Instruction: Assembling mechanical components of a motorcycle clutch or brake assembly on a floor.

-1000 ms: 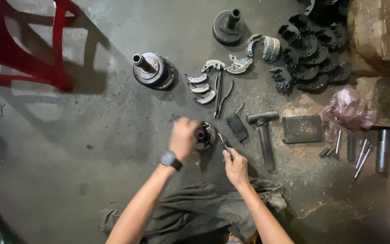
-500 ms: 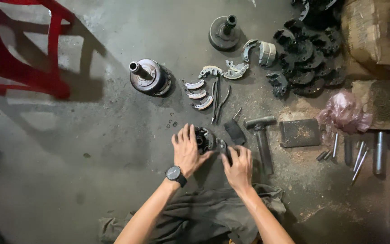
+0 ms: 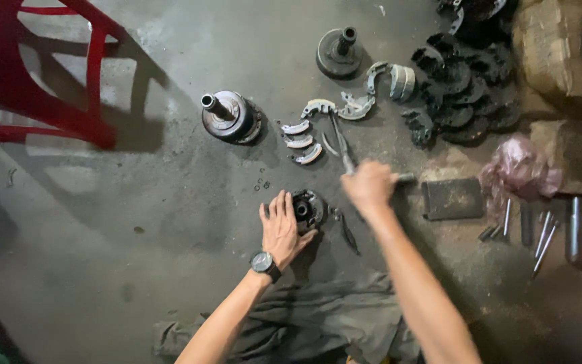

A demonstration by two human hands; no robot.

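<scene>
Fingers of left hand (image 3: 281, 228) spread on clutch part (image 3: 308, 207); right hand (image 3: 370, 186) grips hammer (image 3: 404, 178)

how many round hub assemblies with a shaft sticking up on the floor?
2. One hub assembly sits up-left of the left hand; the other stands near the top centre. The dark pile at top right may hide more.

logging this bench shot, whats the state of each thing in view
left hand: open, flat against the round metal part
right hand: closed around a tool handle
shafted hub: upright on the floor
curved shoes: loose, laid apart
pink bag: crumpled
grey cloth: spread, rumpled
</scene>
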